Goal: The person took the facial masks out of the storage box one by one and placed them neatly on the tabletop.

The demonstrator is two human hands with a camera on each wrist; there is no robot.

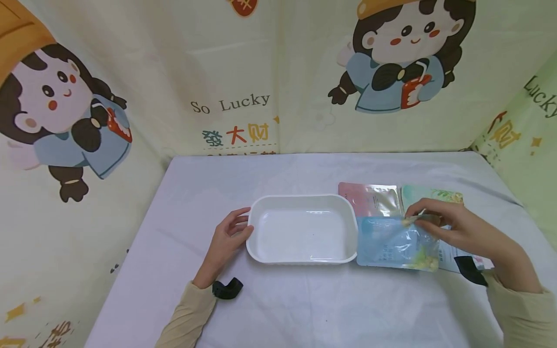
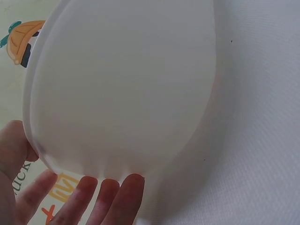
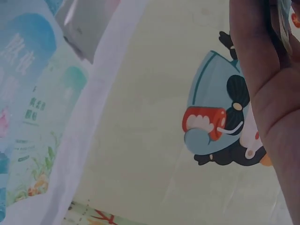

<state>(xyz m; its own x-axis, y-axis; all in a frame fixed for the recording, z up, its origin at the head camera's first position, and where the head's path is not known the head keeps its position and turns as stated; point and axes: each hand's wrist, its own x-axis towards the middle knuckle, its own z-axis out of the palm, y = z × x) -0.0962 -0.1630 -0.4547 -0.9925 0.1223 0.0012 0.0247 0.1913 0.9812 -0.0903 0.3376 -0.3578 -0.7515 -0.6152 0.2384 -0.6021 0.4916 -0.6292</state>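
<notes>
A white rectangular dish (image 1: 304, 232) sits mid-table, with nothing visible inside. My left hand (image 1: 228, 237) holds its left end, the thumb at the rim and the fingers against the outer wall. In the left wrist view, the fingertips touch the white dish (image 2: 126, 93) from outside. My right hand (image 1: 452, 227) pinches the upper edge of a blue sachet (image 1: 391, 244), flat like a sheet-mask packet, just right of the dish. In the right wrist view, only part of the right hand (image 3: 262, 70) shows at the edge.
Behind the blue sachet lie a pink-and-silver sachet (image 1: 367, 198) and a green sachet (image 1: 431, 192), partly covered. Another pale-blue packet (image 1: 450, 256) shows under the right hand. A white cloth covers the table (image 1: 278, 309). Printed curtains (image 1: 304, 125) stand behind it and at its sides.
</notes>
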